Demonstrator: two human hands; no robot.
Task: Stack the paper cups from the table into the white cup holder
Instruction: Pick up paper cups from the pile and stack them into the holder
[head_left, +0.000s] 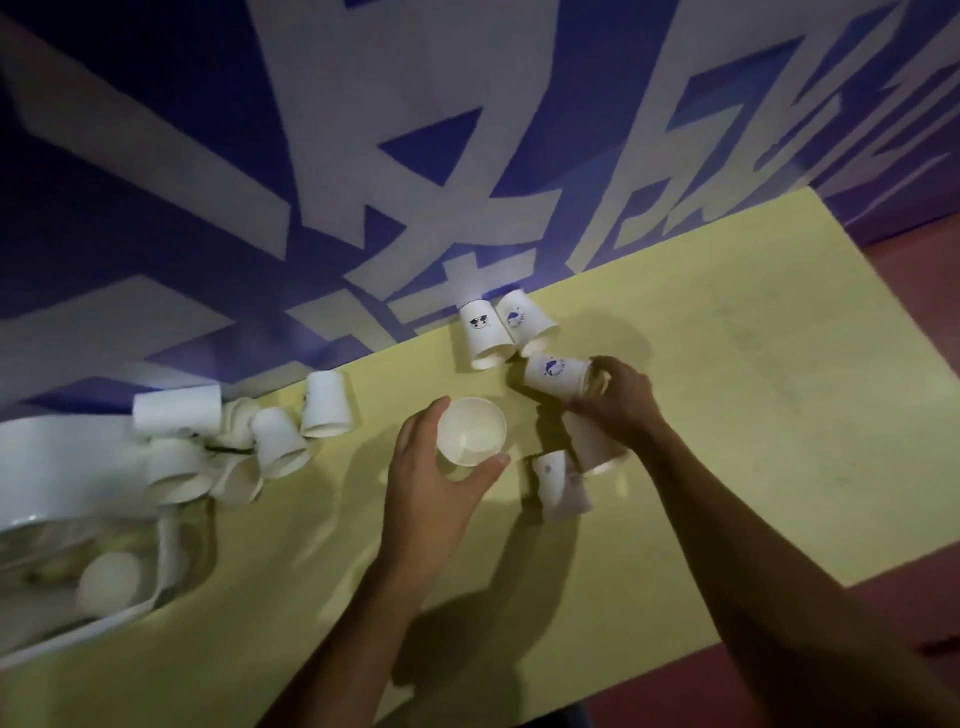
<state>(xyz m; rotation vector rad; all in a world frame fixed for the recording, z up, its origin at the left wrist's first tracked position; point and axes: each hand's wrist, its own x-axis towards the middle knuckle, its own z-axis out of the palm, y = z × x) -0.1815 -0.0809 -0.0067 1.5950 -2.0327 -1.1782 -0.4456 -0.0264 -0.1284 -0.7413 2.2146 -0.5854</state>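
My left hand (434, 480) grips an upright white paper cup (471, 430), its open mouth facing up, near the middle of the yellow table (727, 415). My right hand (618, 396) is closed on the mouth end of a printed cup (555, 375) lying on its side. Two printed cups (485, 332) (524, 321) stand upside down behind it. Another cup (595, 441) stands below my right hand, and one (558, 486) lies by my right wrist. The white cup holder (62, 467) is at the left edge, with several cups piled beside it.
A blue and white wall banner (363, 156) runs along the table's far edge. A cluster of overturned cups (280, 441) lies between the holder and my left hand. A dark red floor (909, 291) shows past the table's right edge.
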